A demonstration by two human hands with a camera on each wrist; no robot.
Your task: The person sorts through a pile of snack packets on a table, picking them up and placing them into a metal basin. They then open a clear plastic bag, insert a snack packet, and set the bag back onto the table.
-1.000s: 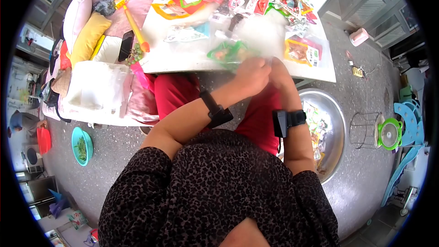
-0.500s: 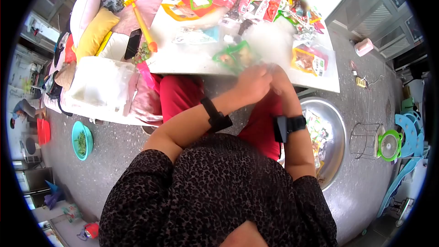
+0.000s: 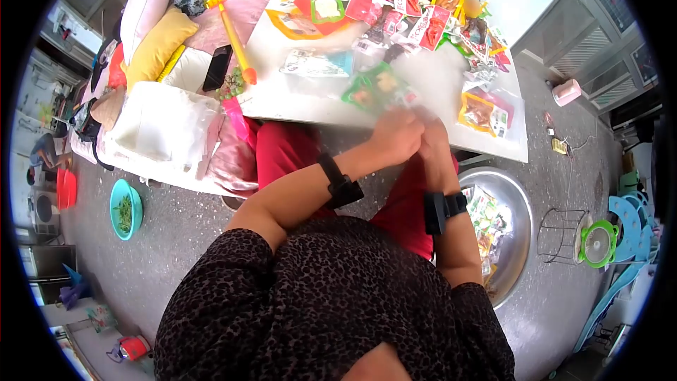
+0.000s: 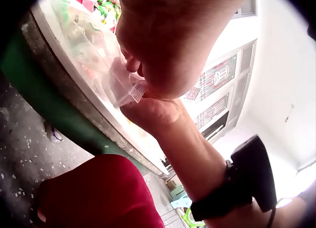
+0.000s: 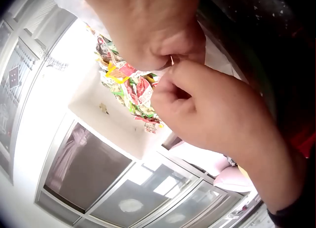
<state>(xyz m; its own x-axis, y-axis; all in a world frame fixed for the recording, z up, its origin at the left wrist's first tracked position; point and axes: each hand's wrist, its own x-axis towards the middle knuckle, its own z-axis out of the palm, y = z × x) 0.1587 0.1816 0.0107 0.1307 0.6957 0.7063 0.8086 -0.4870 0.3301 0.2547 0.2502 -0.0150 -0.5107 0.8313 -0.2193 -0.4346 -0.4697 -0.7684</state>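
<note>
At the near edge of the white table [image 3: 271, 102], both hands are close together at the gathered end of a clear plastic bag. The bag [image 4: 91, 55] stretches from the fingers onto the tabletop, and a green-edged packet [image 3: 367, 92] shows inside it. The left hand [image 3: 397, 134] has curled fingers and pinches the bag's end. Right beside it, the right hand [image 3: 433, 140] grips the same end, which forms a short crinkled tail [image 4: 138, 93] between the hands. In the right wrist view the fingertips are mostly hidden by the knuckles.
Colourful food packets [image 3: 430, 3] are heaped at the table's far side. A yellow-framed packet [image 3: 481, 114] lies right of the hands. On the floor to the right stands a metal basin [image 3: 518, 233] with packets. A bed [image 3: 218, 152] with pillows adjoins the table's left side.
The head view has tilted, so the table and packets appear lower and further right. Both hands stay together at the bag's end, making small movements there.
</note>
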